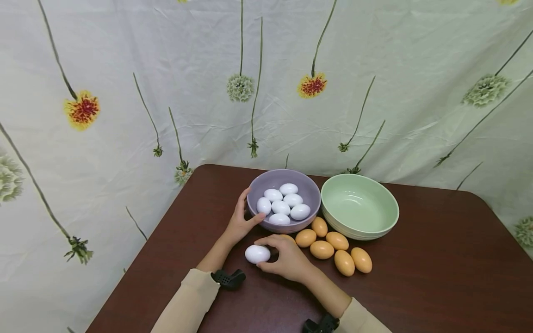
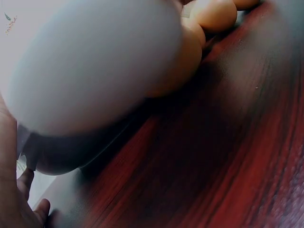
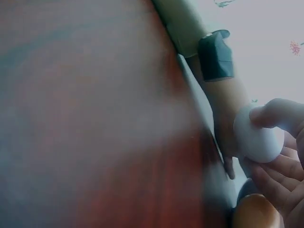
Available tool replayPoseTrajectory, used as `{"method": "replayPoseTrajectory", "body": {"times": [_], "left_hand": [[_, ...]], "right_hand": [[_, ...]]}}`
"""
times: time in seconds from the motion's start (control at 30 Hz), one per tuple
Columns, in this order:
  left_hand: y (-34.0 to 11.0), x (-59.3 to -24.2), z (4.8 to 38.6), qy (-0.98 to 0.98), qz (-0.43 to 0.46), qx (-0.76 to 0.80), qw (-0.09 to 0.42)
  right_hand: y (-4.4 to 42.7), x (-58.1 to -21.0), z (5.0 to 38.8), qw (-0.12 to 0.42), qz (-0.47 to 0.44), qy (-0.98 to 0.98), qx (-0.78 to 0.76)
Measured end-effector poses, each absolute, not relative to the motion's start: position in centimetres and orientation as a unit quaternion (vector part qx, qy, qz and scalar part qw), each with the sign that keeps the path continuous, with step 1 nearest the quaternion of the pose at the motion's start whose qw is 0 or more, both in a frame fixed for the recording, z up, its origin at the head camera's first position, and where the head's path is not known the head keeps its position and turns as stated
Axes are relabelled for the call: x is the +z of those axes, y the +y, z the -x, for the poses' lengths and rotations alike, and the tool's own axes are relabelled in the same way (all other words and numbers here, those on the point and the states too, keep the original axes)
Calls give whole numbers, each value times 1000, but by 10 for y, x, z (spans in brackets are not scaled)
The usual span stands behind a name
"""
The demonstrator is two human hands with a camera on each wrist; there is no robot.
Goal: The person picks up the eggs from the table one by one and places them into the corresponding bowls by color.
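My right hand (image 1: pixel 289 259) pinches a white egg (image 1: pixel 257 254) between thumb and fingers, in front of the purple bowl. In the right wrist view the thumb presses on one side of this white egg (image 3: pixel 259 135), with fingers behind it. My left hand (image 1: pixel 240 222) grips the near-left side of the purple bowl (image 1: pixel 312 192), its thumb at the rim and its fingers along the outer wall. Several white eggs (image 1: pixel 281 207) lie inside that bowl. Close by on the table are several brown eggs (image 1: pixel 322 249), one partly hidden behind the right hand.
A light green bowl (image 1: pixel 358 201) stands right beside the purple one, with nothing in it. Both bowls are near the far edge of the dark red-brown table (image 1: pixel 437 240). Behind it hangs a flower-printed cloth (image 1: pixel 200 69).
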State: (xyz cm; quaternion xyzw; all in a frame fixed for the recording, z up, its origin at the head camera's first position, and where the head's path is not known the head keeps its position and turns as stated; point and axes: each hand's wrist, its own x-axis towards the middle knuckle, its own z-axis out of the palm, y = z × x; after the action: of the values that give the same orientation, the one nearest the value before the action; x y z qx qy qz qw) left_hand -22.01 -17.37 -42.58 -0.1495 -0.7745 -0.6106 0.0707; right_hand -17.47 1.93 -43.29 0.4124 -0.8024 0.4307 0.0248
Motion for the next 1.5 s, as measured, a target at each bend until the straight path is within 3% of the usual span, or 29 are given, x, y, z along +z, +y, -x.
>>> {"method": "replayPoseTrajectory", "body": {"times": [0.87, 1.1, 1.5], "left_hand": [[-174, -430, 224, -766, 174, -612, 89], [-175, -432, 224, -768, 183, -606, 100], [-175, -430, 224, -771, 159, -612, 72]], "right_hand": [[36, -388, 201, -1, -377, -764, 523], [42, -380, 211, 14, -365, -777, 513], [51, -374, 227, 9, -342, -782, 521]]}}
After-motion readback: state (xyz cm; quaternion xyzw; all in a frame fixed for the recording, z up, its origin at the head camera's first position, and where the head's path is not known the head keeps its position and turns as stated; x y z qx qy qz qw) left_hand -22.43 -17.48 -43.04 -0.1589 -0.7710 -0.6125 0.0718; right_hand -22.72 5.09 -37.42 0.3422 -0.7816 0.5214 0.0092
